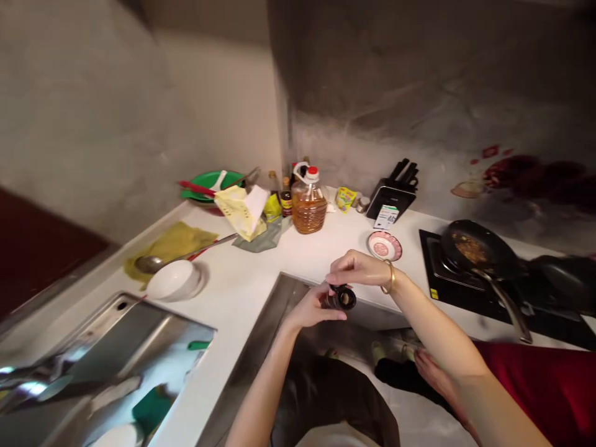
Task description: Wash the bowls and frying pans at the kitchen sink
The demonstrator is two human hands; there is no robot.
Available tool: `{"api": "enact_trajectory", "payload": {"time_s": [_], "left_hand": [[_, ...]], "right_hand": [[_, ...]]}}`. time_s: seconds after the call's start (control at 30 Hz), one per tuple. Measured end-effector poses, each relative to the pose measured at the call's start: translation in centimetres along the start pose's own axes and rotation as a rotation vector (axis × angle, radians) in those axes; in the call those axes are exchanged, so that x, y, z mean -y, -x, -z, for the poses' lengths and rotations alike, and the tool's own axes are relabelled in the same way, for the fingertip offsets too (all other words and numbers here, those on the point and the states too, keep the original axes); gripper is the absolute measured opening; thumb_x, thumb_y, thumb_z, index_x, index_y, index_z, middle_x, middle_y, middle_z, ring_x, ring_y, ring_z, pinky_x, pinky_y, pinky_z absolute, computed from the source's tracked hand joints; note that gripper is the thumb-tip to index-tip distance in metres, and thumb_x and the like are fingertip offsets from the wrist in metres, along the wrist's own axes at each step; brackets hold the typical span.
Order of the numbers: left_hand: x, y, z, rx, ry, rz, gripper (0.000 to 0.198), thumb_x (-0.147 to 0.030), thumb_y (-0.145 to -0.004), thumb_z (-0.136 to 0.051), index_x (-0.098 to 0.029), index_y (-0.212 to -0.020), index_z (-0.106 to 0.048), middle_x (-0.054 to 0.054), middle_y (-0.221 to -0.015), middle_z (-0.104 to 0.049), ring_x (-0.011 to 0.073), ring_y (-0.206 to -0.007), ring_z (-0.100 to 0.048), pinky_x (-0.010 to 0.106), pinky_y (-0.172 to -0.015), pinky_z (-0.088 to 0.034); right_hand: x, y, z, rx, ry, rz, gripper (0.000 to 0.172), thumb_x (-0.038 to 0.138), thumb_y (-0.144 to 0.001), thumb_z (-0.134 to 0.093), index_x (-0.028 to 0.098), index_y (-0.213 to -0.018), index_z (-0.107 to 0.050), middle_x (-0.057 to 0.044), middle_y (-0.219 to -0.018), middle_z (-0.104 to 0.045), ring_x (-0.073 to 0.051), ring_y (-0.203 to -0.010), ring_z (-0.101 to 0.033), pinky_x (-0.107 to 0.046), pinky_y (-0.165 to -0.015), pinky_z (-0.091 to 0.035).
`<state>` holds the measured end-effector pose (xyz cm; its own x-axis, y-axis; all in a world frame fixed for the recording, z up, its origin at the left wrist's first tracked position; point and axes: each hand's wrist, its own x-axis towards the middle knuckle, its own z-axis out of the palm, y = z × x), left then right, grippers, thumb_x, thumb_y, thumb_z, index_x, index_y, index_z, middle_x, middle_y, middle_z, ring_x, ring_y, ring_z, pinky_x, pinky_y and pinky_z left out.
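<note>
Head view: the left hand (308, 308) wraps one dark jar (344, 299) just before the counter (254, 271); the right hand (357, 268) pinches narrowly at its rim, any cap unclear. Opening or closing seems in hand, calling for a steady left hold. Nearby: one oil jug (309, 210), one patterned dish (385, 247), one knife block (391, 196).

Single head-worn camera, positioned above the wearer's forearms (270, 379), facing forward and down onto a kitchen counter (235, 273). Left hand (310, 308) and right hand (359, 269) lie near the lens, just below frame centre. Sink (172, 312) occupies the lower left; gas stove (429, 267), right; wall (372, 118) farther back, filling the upper frame.
</note>
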<state>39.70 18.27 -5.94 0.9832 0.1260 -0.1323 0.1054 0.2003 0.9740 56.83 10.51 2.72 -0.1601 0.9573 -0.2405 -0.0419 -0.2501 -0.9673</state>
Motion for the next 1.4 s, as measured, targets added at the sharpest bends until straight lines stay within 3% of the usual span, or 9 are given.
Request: {"api": "enact_trajectory", "payload": {"time_s": [0.2,0.33,0.4,0.5,0.63,0.73,0.87,1.13,1.4], "left_hand": [[0.8,-6.8,-3.8,0.284,0.132,0.000,0.066,-0.032,-0.073,-0.076,-0.019,-0.132,-0.048,0.014,-0.121,-0.060,0.0259,-0.113,-0.056,0.039,-0.095,-0.042],[1.2,-11.6,-4.5,0.292,0.364,0.012,0.057,-0.035,-0.076,-0.073,-0.016,-0.126,-0.055,0.016,-0.115,-0.065,0.0284,-0.110,-0.060,0.044,-0.096,-0.042],[1.0,-14.2,-4.5,0.238,0.454,-0.001,0.055,-0.039,-0.075,-0.073,-0.017,-0.124,-0.057,0.015,-0.115,-0.066,0.0289,-0.109,-0.061,0.047,-0.099,-0.041],[0.1,-18.3,-4.4,0.197,0.431,0.025,0.055,-0.042,-0.072,-0.075,-0.017,-0.119,-0.061,0.014,-0.116,-0.065,0.0282,-0.108,-0.062,0.046,-0.098,-0.042],[-0.7,-24.6,-5.8,0.180,0.129,-0.014,0.056,-0.038,-0.068,-0.078,-0.016,-0.117,-0.062,0.011,-0.116,-0.066,0.0243,-0.106,-0.062,0.038,-0.096,-0.045],[-0.2,-29.5,-8.3,0.171,-0.122,-0.110,0.064,-0.035,-0.068,-0.077,-0.015,-0.125,-0.057,0.010,-0.120,-0.064,0.0239,-0.110,-0.059,0.037,-0.098,-0.044],[1.2,-36.0,-12.9,0.162,-0.446,-0.238,0.062,-0.029,-0.070,-0.075,-0.014,-0.127,-0.056,0.011,-0.117,-0.066,0.0240,-0.106,-0.061,0.036,-0.096,-0.046],[3.7,-46.7,-21.4,0.328,-0.977,-0.402,0.050,-0.022,-0.073,-0.073,-0.012,-0.121,-0.062,0.014,-0.115,-0.067,0.0284,-0.107,-0.060,0.035,-0.097,-0.043],[4.7,-52.5,-26.7,0.439,-1.201,-0.414,0.046,-0.018,-0.074,-0.069,-0.016,-0.120,-0.063,0.012,-0.112,-0.066,0.0251,-0.106,-0.059,0.032,-0.096,-0.042]], "right_hand": [[-1.6,6.8,6.1,-0.296,-0.020,0.047,0.049,0.058,-0.079,-0.061,0.011,-0.073,-0.072,-0.004,-0.067,-0.064,-0.009,-0.060,-0.053,-0.021,-0.056,-0.042],[-4.8,9.0,9.5,-0.743,-0.234,0.118,0.050,0.059,-0.082,-0.058,0.018,-0.108,-0.069,-0.007,-0.100,-0.069,-0.015,-0.086,-0.062,-0.027,-0.075,-0.048],[-6.9,10.5,9.9,-0.981,-0.333,0.173,0.047,0.055,-0.084,-0.057,0.021,-0.113,-0.066,-0.008,-0.107,-0.067,-0.017,-0.094,-0.062,-0.030,-0.082,-0.047],[-10.8,12.8,7.9,-1.247,-0.436,0.180,0.040,0.052,-0.083,-0.058,0.020,-0.106,-0.068,-0.008,-0.100,-0.068,-0.019,-0.098,-0.061,-0.030,-0.083,-0.046],[-15.6,14.4,2.4,-1.471,-0.536,0.079,0.038,0.052,-0.078,-0.065,0.019,-0.096,-0.070,-0.005,-0.083,-0.066,-0.020,-0.089,-0.061,-0.029,-0.076,-0.044],[-17.6,14.4,-1.3,-1.578,-0.659,0.009,0.041,0.054,-0.075,-0.067,0.018,-0.094,-0.070,-0.005,-0.079,-0.065,-0.020,-0.086,-0.061,-0.029,-0.075,-0.044],[-18.8,14.6,-4.2,-1.703,-0.752,-0.035,0.048,0.059,-0.073,-0.067,0.016,-0.095,-0.070,-0.006,-0.079,-0.066,-0.021,-0.085,-0.062,-0.029,-0.073,-0.045],[-20.2,17.1,-5.4,-1.844,-0.750,-0.071,0.050,0.064,-0.071,-0.066,0.019,-0.091,-0.072,-0.006,-0.074,-0.065,-0.022,-0.081,-0.062,-0.029,-0.070,-0.046],[-21.9,19.6,-5.4,-1.896,-0.795,-0.086,0.051,0.067,-0.068,-0.067,0.021,-0.088,-0.072,-0.005,-0.071,-0.063,-0.022,-0.079,-0.061,-0.030,-0.069,-0.045]]}}
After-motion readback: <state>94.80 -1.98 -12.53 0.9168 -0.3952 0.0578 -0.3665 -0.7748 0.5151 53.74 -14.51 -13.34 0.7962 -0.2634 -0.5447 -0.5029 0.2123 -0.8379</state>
